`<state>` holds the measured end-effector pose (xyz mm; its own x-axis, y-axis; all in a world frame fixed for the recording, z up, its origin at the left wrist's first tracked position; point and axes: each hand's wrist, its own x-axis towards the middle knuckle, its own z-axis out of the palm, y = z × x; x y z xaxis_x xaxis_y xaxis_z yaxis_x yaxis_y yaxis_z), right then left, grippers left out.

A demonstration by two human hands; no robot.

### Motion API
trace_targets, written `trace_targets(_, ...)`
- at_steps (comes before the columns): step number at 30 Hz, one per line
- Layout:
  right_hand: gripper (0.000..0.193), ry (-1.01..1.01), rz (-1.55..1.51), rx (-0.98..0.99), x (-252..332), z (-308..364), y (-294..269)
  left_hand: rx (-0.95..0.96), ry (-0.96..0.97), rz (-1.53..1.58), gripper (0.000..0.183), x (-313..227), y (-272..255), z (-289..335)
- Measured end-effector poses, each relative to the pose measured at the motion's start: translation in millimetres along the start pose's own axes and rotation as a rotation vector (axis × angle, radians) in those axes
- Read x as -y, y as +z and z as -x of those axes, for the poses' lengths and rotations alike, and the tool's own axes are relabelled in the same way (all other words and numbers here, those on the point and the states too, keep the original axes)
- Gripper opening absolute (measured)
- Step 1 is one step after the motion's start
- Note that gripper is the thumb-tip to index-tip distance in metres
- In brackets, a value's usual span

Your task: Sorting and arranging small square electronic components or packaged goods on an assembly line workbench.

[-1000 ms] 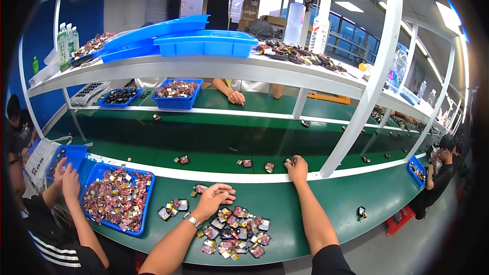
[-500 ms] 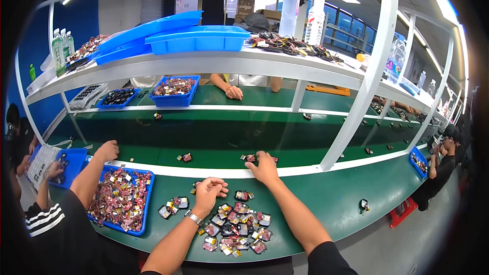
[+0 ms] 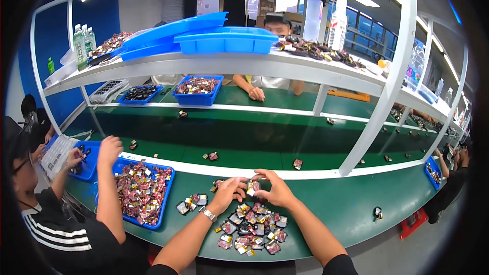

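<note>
Between thumb and fingers, my right hand (image 3: pixel 275 188) grips a small electronic unit (image 3: pixel 253 188) with a reddish circuit board and a pale part, just above the bench's far side. Close to the unit's left edge is my left hand (image 3: pixel 229 193), a metal watch on its wrist. Its fingers are half curled and apart; whether they touch the unit is hard to see. Below both hands lies a pile of similar units (image 3: pixel 249 230), black-cased with red boards and silver and yellow parts. A smaller group of units (image 3: pixel 191 203) sits left of my forearm.
A blue tray (image 3: pixel 166 199) heaped with red boards stands at left, beside a co-worker's raised hand (image 3: pixel 109 148). Beyond a white rail (image 3: pixel 316 174), single units lie on the green belt (image 3: pixel 244 147). A white shelf (image 3: pixel 285 66) with blue trays (image 3: pixel 226 40) spans above. One unit (image 3: pixel 377 213) lies at right.
My right hand has lifted a unit from the belt and drawn it back over the rail toward my left hand. The view has shifted left. The co-worker's hand has risen by the blue tray.
</note>
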<state>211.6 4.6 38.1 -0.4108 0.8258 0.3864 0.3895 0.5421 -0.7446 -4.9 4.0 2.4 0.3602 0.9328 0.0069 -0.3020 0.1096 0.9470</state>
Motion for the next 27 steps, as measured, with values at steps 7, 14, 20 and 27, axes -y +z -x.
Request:
trace_targets(7,0.054,-0.15,0.038,0.105,13,7,-3,0.127,-0.131,0.026,0.033,-5,1,4)
trace_targets(14,0.03,-0.176,0.337,-0.213,18,14,21,0.069,-0.027,0.067,0.039,-8,14,9)
trace_targets(20,0.025,-0.353,0.453,-0.27,10,8,24,0.014,-0.025,0.08,0.033,-3,12,6)
trace_targets(27,0.012,-0.273,0.216,-0.112,4,8,19,0.083,-0.027,-0.014,0.032,1,9,3)
